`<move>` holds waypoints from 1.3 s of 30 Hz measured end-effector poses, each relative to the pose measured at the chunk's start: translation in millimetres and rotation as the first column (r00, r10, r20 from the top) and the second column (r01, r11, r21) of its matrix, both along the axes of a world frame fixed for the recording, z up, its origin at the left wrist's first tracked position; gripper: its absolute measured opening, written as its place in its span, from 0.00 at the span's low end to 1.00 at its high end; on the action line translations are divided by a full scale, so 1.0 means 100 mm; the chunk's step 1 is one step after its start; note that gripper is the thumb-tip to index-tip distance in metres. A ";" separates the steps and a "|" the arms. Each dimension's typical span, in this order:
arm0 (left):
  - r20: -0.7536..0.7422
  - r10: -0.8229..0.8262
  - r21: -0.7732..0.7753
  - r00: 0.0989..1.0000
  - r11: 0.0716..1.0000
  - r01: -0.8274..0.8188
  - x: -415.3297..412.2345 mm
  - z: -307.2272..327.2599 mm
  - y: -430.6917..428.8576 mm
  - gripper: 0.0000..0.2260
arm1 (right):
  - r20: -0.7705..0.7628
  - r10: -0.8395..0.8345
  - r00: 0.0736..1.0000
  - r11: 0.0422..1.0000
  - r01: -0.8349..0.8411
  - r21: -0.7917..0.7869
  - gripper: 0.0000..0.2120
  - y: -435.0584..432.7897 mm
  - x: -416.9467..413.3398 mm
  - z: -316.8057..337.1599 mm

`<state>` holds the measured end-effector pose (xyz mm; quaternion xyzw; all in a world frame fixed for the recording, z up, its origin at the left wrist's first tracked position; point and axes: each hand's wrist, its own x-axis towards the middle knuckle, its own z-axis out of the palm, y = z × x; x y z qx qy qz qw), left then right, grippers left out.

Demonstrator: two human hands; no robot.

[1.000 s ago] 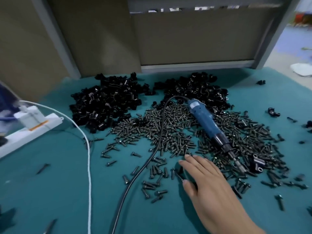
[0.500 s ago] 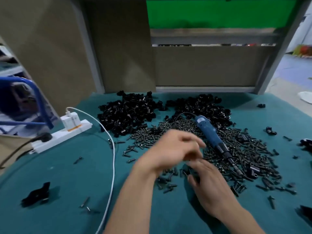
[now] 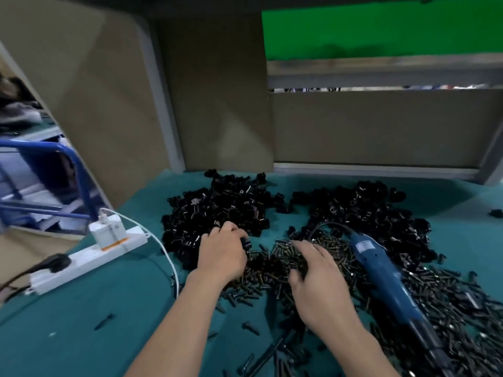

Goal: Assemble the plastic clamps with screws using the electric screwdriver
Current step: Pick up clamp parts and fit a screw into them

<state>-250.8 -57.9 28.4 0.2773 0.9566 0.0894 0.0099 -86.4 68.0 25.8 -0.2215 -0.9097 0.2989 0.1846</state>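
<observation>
Two bare hands work over a teal mat (image 3: 81, 330); the blue screwdriver (image 3: 381, 273) serves as landmark.

- **Screwdriver:** lies on its side on the screws (image 3: 441, 292), untouched, with its bit end toward the viewer. A black cord (image 3: 322, 225) curves off its far end.
- **Screws:** a dark heap spreads under the screwdriver and on both sides of it.
- **Clamps (image 3: 223, 205):** two black heaps lie beyond the screwdriver, one just past its far end and one further to its left.
- **Right hand (image 3: 318, 281):** just left of the screwdriver, palm down, with loosely extended fingers resting on the screws and gripping nothing visible.
- **Left hand (image 3: 221, 254):** further left, at the near edge of the left clamp heap, with its fingers curled downward. A small black piece sits at its fingertips; whether it is gripped cannot be told.
- **Surface, far left of the screwdriver:** a white strip (image 3: 89, 258) carries a white charger (image 3: 109, 231) and a black plug (image 3: 55, 262). A white cable (image 3: 166, 254) arcs from the charger toward the viewer.
- **Room:** beige partitions (image 3: 217, 91) rise beyond the screwdriver, at the back of the mat. A green panel (image 3: 381, 25) shows above them, and a blue frame (image 3: 79, 175) stands at far left.
</observation>
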 end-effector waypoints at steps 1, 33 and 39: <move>0.013 0.023 0.074 1.000 0.997 -0.024 -0.05 -0.05 0.00 0.15 | 0.007 0.037 0.999 0.999 -0.037 0.012 0.26 -0.02 -0.12 -0.01; 0.167 0.257 0.736 0.952 0.610 -0.294 0.63 -0.16 -0.26 0.22 | -0.039 -0.048 0.998 0.997 0.050 0.054 0.22 -0.21 -0.20 -0.05; 0.159 0.103 0.640 0.982 0.747 -0.182 0.65 -0.18 -0.21 0.32 | 0.191 0.037 0.981 0.964 -0.085 0.250 0.17 -0.07 -0.63 -0.09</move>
